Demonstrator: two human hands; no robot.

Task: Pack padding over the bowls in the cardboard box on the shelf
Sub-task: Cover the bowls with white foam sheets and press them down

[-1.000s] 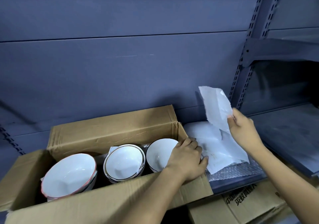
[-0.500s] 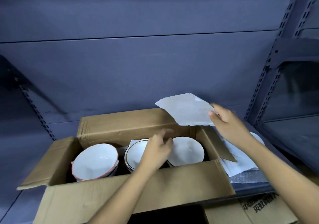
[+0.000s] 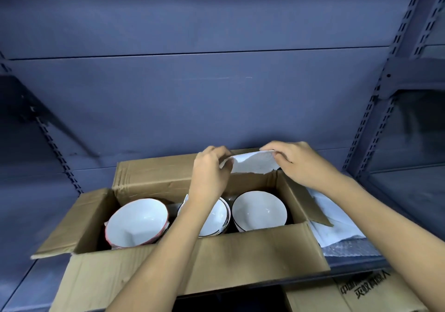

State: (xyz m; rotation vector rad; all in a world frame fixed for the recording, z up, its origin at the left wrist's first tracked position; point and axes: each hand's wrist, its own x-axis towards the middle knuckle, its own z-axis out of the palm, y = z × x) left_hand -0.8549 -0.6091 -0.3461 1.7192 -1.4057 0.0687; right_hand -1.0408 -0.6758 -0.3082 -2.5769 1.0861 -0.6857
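Note:
An open cardboard box point(image 3: 240, 254) stands on the grey shelf with its flaps spread. Inside are three stacks of white bowls: a red-rimmed one point(image 3: 136, 224) at the left, a dark-rimmed one point(image 3: 214, 220) in the middle, partly hidden by my left forearm, and another point(image 3: 258, 211) at the right. Above the box's back right part, both hands hold a white padding sheet point(image 3: 252, 165). My left hand point(image 3: 209, 174) pinches its left edge and my right hand point(image 3: 298, 165) grips its right edge.
More white padding sheets point(image 3: 334, 222) lie on bubble wrap point(image 3: 349, 246) on the shelf right of the box. A printed cardboard box point(image 3: 356, 292) sits below the shelf at the lower right. Slotted shelf uprights point(image 3: 375, 109) rise at the right.
My right hand carried the sheet from the pile at the right to above the box. My left hand rose from the bowls and took the sheet's left edge.

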